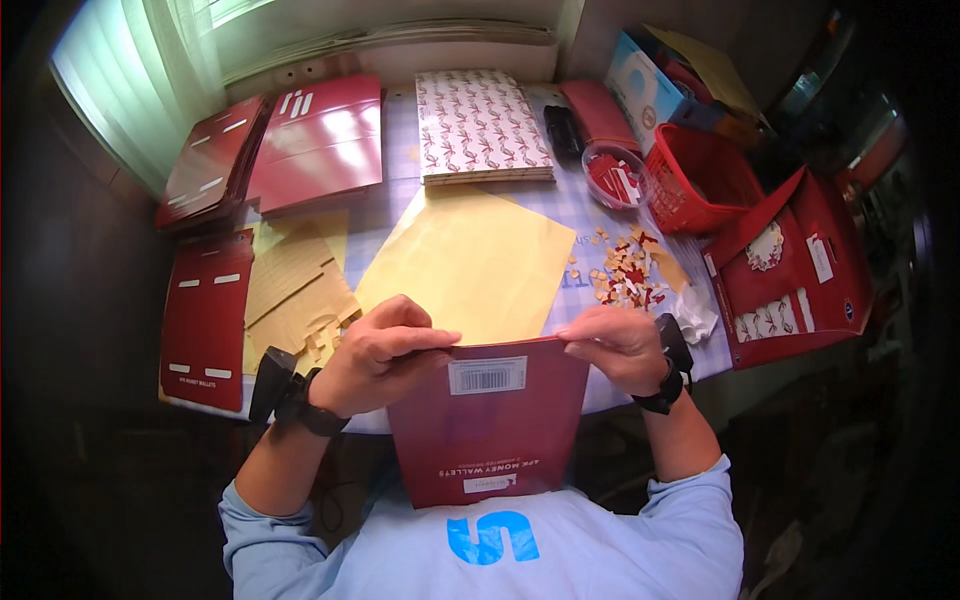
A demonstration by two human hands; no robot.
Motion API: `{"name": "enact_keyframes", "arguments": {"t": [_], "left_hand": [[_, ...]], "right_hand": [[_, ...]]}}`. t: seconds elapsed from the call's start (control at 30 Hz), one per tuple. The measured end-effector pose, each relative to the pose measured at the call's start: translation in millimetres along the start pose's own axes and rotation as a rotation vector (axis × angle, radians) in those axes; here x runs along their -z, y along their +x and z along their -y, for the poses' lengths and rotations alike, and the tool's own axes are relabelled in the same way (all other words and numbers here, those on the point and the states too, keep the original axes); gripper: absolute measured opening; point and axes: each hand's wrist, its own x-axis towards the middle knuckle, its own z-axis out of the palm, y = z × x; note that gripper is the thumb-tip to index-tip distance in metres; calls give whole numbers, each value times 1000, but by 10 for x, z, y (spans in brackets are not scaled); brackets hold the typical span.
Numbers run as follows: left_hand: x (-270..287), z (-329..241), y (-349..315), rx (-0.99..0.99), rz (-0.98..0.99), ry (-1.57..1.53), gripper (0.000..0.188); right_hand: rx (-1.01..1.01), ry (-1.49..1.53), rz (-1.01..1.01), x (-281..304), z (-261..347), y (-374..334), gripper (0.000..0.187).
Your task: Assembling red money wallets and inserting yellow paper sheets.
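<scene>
My shirt [640,545] is beside the maroon packet [487,425]; left hand [375,358] and right hand [625,350] pinch its far edge, best kept level.

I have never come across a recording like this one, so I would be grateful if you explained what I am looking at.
There is no robot here: these are a person's own bare hands, with black bands at the wrists. The single picture comes from a wide fisheye camera on the person's head, looking down, so straight edges bend near the rim.

The left hand and right hand pinch the upper edge of a dark red card, which hangs in front of the chest.

On the checkered tablecloth lie a yellow sheet, a patterned white stack, red card stacks on the left, small scraps, a red basket and a red box.
</scene>
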Motion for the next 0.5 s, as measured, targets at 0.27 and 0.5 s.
{"name": "enact_keyframes", "arguments": {"t": [0.27,0.5], "left_hand": [[14,85,-175,14,-127,6,30],[96,-71,-130,-31,-185,7,29]], "right_hand": [[-82,116,-36,52,-22,-55,19],[-118,162,-15,21,151,-15,22]]}}
